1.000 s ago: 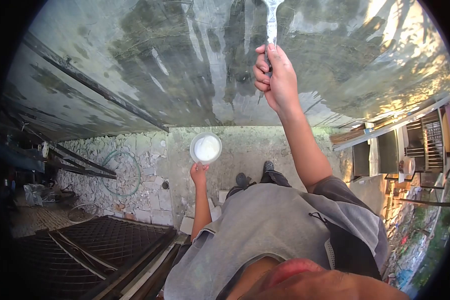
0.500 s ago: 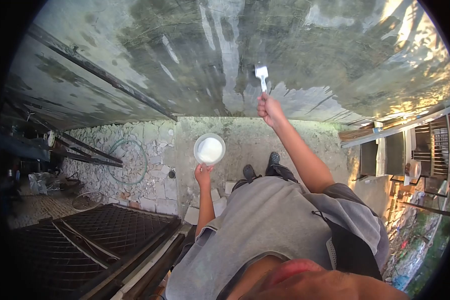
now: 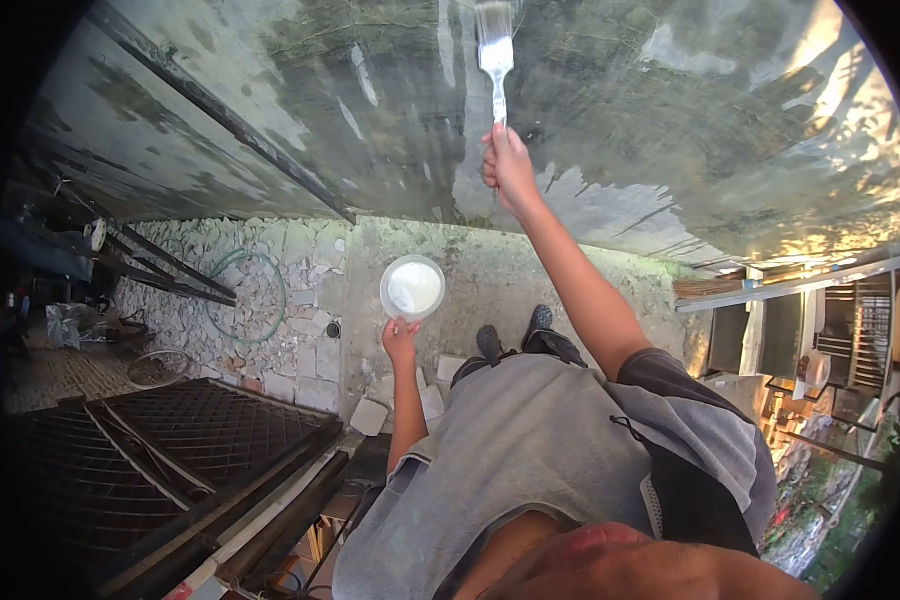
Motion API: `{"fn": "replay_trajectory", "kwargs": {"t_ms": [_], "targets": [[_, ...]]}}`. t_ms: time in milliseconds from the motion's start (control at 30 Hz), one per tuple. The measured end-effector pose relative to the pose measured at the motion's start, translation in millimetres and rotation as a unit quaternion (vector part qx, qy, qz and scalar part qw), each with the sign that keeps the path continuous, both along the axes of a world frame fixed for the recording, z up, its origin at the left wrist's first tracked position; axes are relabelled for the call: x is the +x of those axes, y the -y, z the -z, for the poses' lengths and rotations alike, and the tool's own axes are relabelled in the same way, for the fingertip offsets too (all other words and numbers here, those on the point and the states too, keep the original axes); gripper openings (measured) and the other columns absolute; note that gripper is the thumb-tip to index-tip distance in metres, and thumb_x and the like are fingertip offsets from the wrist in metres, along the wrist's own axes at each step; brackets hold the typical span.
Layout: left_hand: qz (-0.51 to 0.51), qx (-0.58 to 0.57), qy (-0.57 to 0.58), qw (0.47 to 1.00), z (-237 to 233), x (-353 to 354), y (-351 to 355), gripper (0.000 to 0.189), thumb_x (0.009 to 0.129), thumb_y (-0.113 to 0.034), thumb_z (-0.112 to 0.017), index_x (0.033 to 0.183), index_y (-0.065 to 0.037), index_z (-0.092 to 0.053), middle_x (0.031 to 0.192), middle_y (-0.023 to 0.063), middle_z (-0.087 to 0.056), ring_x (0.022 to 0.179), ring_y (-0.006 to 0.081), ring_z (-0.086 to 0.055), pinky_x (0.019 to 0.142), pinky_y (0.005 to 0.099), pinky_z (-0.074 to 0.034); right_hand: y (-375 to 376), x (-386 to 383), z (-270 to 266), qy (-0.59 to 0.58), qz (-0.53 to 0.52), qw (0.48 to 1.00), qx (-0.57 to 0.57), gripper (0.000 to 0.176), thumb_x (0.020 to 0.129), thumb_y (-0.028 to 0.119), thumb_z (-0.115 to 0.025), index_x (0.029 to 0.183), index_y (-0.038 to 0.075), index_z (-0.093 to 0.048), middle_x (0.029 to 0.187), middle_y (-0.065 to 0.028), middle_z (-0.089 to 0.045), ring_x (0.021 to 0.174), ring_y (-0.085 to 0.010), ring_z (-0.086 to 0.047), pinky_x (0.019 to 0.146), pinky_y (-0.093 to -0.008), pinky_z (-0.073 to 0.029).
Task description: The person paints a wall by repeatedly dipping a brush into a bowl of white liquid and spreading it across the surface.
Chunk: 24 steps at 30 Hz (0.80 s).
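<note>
My right hand (image 3: 510,168) is closed round the handle of a paintbrush (image 3: 495,55), held out at arm's length. The brush's white head is against or very near the grey, patchy wall (image 3: 590,110); its bristles are blurred, so contact is hard to judge. Lower down and to the left, my left hand (image 3: 400,340) grips the near rim of a round pale tub (image 3: 384,292). White paint or a similar white liquid (image 3: 417,287) lies in the tub. Wet-looking dark areas and pale streaks mark the wall around the brush.
Broken rubble (image 3: 185,270) with a coiled green hose (image 3: 282,300) lies at the left. A dark metal pole (image 3: 220,110) leans along the wall. A dark mesh gate (image 3: 210,440) stands at lower left, and loose blocks (image 3: 370,416) sit near my left arm. Wooden structures (image 3: 780,330) are at right.
My right hand has carried the paintbrush further up the wall and slightly left. My left hand still holds the tub, and the white liquid in it has shifted. The view has tilted a little.
</note>
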<state>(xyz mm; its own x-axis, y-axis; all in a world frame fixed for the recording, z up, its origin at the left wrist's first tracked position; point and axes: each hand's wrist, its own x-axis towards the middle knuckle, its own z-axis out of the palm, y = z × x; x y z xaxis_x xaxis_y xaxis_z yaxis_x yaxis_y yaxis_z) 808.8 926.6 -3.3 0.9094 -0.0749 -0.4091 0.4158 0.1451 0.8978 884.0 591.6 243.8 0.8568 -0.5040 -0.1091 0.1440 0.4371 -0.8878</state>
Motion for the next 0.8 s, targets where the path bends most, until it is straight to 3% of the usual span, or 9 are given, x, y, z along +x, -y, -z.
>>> {"fn": "replay_trajectory", "kwargs": {"t_ms": [67, 133, 167, 267, 333, 467, 567, 700, 800], "targets": [[-0.014, -0.007, -0.011, 1.000, 9, -6, -10, 0.019, 0.096, -0.013, -0.047, 0.099, 0.002, -0.058, 0.085, 0.0088, -0.065, 0.075, 0.0181, -0.067, 0.066, 0.0251, -0.054, -2, -2, 114, -0.149, 0.038, 0.985, -0.075, 0.036, 0.098, 0.047, -0.043, 0.090, 0.012, -0.044, 0.060, 0.0039, -0.035, 0.044, -0.0061, -0.031, 0.037, -0.0233, -0.023], [-0.029, -0.012, -0.017, 0.999, 11, -13, -17, 0.020, 0.096, -0.012, -0.048, 0.102, 0.004, -0.058, 0.089, 0.0101, -0.066, 0.075, 0.0191, -0.067, 0.066, 0.0254, -0.053, -10, -27, 180, -0.270, -0.026, 0.961, 0.060, 0.025, 0.099, 0.032, -0.039, 0.087, 0.011, -0.043, 0.059, 0.0029, -0.034, 0.043, -0.0071, -0.030, 0.036, -0.0237, -0.021], [-0.042, -0.008, -0.015, 0.999, 7, -17, -20, 0.020, 0.095, -0.011, -0.047, 0.102, 0.004, -0.058, 0.088, 0.0102, -0.066, 0.075, 0.0189, -0.067, 0.066, 0.0253, -0.053, -12, -32, 201, -0.333, -0.056, 0.932, 0.128, 0.021, 0.099, 0.026, -0.037, 0.087, 0.010, -0.043, 0.059, 0.0026, -0.033, 0.042, -0.0074, -0.029, 0.035, -0.0235, -0.021], [-0.071, -0.015, -0.021, 0.997, 11, -29, -35, 0.019, 0.095, -0.010, -0.047, 0.101, 0.003, -0.059, 0.085, 0.0100, -0.065, 0.075, 0.0186, -0.067, 0.066, 0.0252, -0.053, -17, -34, 212, -0.315, -0.035, 0.923, 0.217, 0.016, 0.096, 0.018, -0.034, 0.086, 0.008, -0.042, 0.058, 0.0028, -0.032, 0.042, -0.0076, -0.027, 0.036, -0.0229, -0.020], [-0.081, -0.025, -0.030, 0.996, 16, -34, -45, 0.018, 0.094, -0.010, -0.047, 0.100, 0.003, -0.059, 0.084, 0.0097, -0.065, 0.075, 0.0185, -0.067, 0.067, 0.0251, -0.053, -9, -14, 179, -0.225, -0.012, 0.940, 0.257, 0.020, 0.098, 0.022, -0.036, 0.086, 0.007, -0.042, 0.059, 0.0031, -0.032, 0.042, -0.0076, -0.026, 0.036, -0.0230, -0.019], [-0.070, 0.000, -0.013, 0.997, 22, -36, -54, 0.017, 0.094, -0.009, -0.046, 0.097, 0.002, -0.059, 0.082, 0.0086, -0.064, 0.075, 0.0183, -0.067, 0.067, 0.0247, -0.053, -4, -8, -33, -0.016, -0.050, 0.966, 0.254, 0.022, 0.100, 0.025, -0.040, 0.088, 0.006, -0.043, 0.062, 0.0028, -0.034, 0.045, -0.0059, -0.026, 0.039, -0.0228, -0.017], [-0.069, 0.009, -0.001, 0.998, 22, -38, -50, 0.017, 0.095, -0.010, -0.046, 0.096, 0.002, -0.059, 0.082, 0.0082, -0.064, 0.075, 0.0181, -0.067, 0.067, 0.0247, -0.053, -26, -44, -148, 0.117, -0.090, 0.985, 0.087, 0.026, 0.101, 0.032, -0.042, 0.096, 0.006, -0.047, 0.063, 0.0034, -0.032, 0.047, -0.0046, -0.023, 0.041, -0.0217, -0.016], [-0.077, -0.001, 0.000, 0.997, 18, -34, -39, 0.017, 0.096, -0.011, -0.047, 0.096, 0.001, -0.059, 0.082, 0.0083, -0.065, 0.075, 0.0178, -0.067, 0.067, 0.0250, -0.053, -24, -58, -200, 0.204, -0.069, 0.976, -0.023, 0.028, 0.101, 0.034, -0.042, 0.099, 0.006, -0.048, 0.064, 0.0033, -0.032, 0.049, -0.0041, -0.024, 0.041, -0.0212, -0.018], [-0.068, -0.005, 0.015, 0.998, 19, -37, -34, 0.018, 0.096, -0.013, -0.048, 0.095, 0.001, -0.059, 0.083, 0.0087, -0.065, 0.075, 0.0180, -0.067, 0.066, 0.0252, -0.053, -10, -37, -173, 0.195, -0.019, 0.980, -0.018, 0.027, 0.102, 0.031, -0.040, 0.100, 0.006, -0.050, 0.064, 0.0040, -0.030, 0.049, -0.0039, -0.023, 0.042, -0.0202, -0.017]]}}
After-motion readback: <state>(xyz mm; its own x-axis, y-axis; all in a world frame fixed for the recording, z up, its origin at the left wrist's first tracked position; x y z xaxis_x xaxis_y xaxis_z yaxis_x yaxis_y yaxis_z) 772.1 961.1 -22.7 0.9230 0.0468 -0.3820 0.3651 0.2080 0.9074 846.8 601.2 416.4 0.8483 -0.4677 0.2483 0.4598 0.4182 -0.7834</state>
